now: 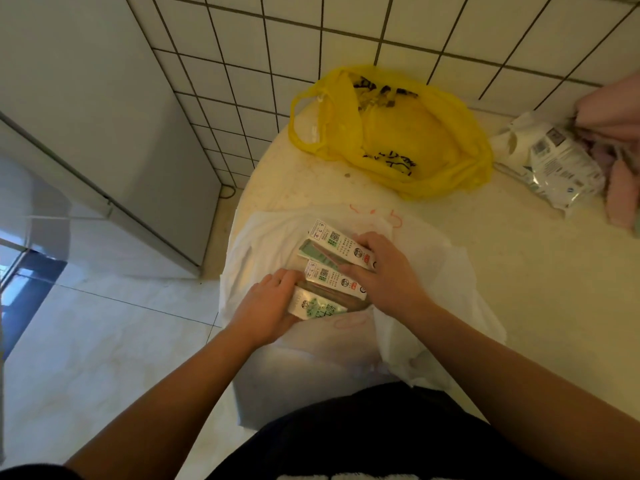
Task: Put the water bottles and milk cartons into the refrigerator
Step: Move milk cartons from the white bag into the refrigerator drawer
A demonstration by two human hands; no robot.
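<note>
Three white-and-green milk cartons lie side by side inside an open white plastic bag [450,271] on the counter. My left hand [266,306] grips the nearest carton [317,306] from its left side. My right hand [384,271] holds the far carton [329,237] at its right end, fingers curled over it, and also covers the end of the middle carton [332,277]. The grey refrigerator [104,133] stands to the left of the counter, its door shut. No water bottles can be seen.
A yellow plastic bag [398,133] lies on the cream counter [519,271] against the tiled wall. A crumpled white package [554,161] and pink cloth [620,188] sit at the right edge. Pale floor tiles lie below on the left.
</note>
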